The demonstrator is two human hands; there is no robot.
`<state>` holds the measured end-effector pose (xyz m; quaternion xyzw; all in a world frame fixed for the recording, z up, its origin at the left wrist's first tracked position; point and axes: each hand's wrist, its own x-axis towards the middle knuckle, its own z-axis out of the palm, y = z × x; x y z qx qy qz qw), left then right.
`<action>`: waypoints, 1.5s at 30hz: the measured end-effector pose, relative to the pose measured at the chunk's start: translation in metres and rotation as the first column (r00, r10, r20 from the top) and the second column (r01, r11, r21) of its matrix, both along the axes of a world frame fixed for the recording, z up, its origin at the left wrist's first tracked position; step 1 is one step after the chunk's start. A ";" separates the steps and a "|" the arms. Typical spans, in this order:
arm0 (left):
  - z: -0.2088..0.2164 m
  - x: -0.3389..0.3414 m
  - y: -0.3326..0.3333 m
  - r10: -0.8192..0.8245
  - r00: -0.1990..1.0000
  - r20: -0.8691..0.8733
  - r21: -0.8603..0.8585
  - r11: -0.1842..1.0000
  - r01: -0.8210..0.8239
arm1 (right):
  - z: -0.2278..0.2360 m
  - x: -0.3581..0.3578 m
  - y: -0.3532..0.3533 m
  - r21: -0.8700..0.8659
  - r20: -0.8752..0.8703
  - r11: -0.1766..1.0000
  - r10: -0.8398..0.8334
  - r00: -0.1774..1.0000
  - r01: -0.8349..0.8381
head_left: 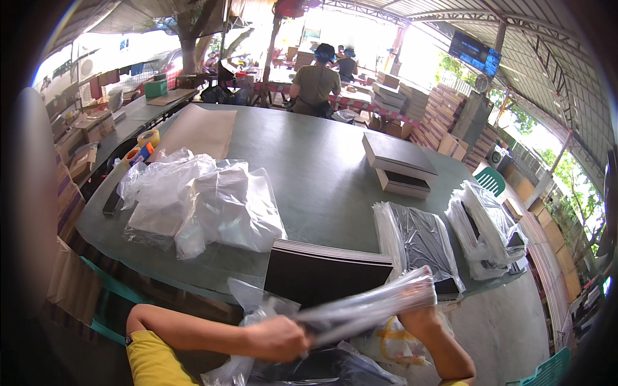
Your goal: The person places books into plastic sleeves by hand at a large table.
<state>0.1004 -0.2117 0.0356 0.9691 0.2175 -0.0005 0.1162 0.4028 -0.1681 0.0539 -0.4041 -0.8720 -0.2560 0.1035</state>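
A clear plastic bag (367,307), smeared by motion, stretches between my two hands near the table's front edge. My left hand (280,339) is closed round its left end. My right hand (418,315) grips the other end, its fingers partly behind the plastic. Whether anything lies inside the bag is too blurred to tell. Just beyond it is a stack of black boards (325,273), tilted toward me. More crumpled plastic and dark wrapped material (322,368) lie below my hands. A pile of loose clear bags (206,209) covers the left part of the table.
Stacks of plastic-wrapped black boards (421,238) stand to the right, with another wrapped pile (486,228) beside them. Unwrapped boards (396,161) lie farther back on the green table (296,148). Tape rolls (148,137) and brown cardboard (196,132) are at the far left. A person (315,83) works beyond.
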 end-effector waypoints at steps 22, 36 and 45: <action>0.005 -0.084 0.045 0.611 0.099 0.785 -0.224 0.429 -0.875 | 0.011 -0.052 -0.016 -0.634 -0.497 0.760 -0.262 0.827 -0.140; 0.018 -0.053 0.023 0.549 0.579 0.603 0.113 0.659 -0.744 | 0.014 -0.023 -0.009 -0.374 -0.530 0.924 -0.140 0.836 -0.083; 0.032 -0.061 0.017 0.560 0.412 0.719 -0.347 0.803 -0.485 | 0.016 -0.015 -0.021 -0.241 -0.742 0.968 -0.136 0.656 -0.072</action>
